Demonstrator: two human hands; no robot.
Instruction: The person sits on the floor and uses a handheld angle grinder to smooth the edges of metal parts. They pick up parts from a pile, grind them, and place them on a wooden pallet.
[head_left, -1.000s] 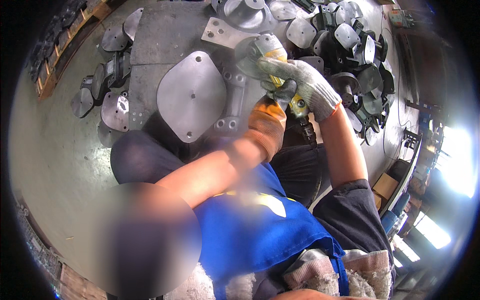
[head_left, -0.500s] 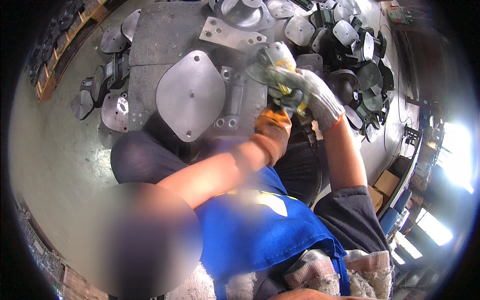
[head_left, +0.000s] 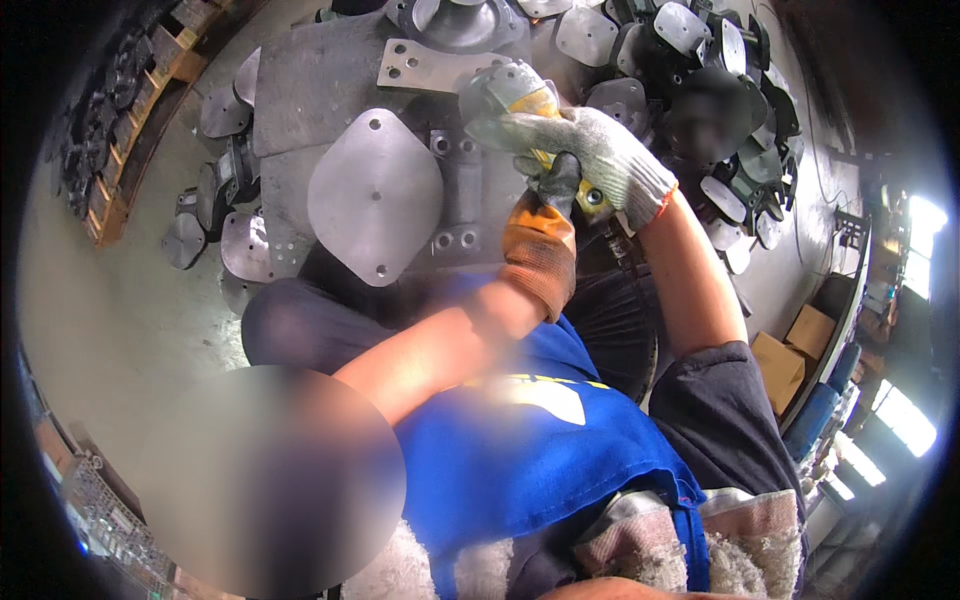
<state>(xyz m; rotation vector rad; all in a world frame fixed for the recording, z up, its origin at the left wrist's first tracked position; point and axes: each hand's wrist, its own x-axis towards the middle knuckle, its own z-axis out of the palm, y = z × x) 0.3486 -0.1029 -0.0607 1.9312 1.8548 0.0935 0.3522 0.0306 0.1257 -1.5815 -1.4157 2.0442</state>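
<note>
Both hands are closed round the yellow-and-grey, round-headed metal power tool [head_left: 533, 101] at 1 o'clock: right hand [head_left: 608, 152] in pale knit, left hand [head_left: 543, 228] in orange-and-black below. Firm wrists would serve well; whether the head touches anything, I can't make out. The grey lozenge-shaped metal plate [head_left: 375, 197] lies at the tool's 8 o'clock.

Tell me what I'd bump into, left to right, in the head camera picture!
Brown wooden pallet → big grey diamond-shaped metal plate → dark grey metal bracket with holes → left hand in an orange-and-black glove → tan cardboard boxes.
</note>
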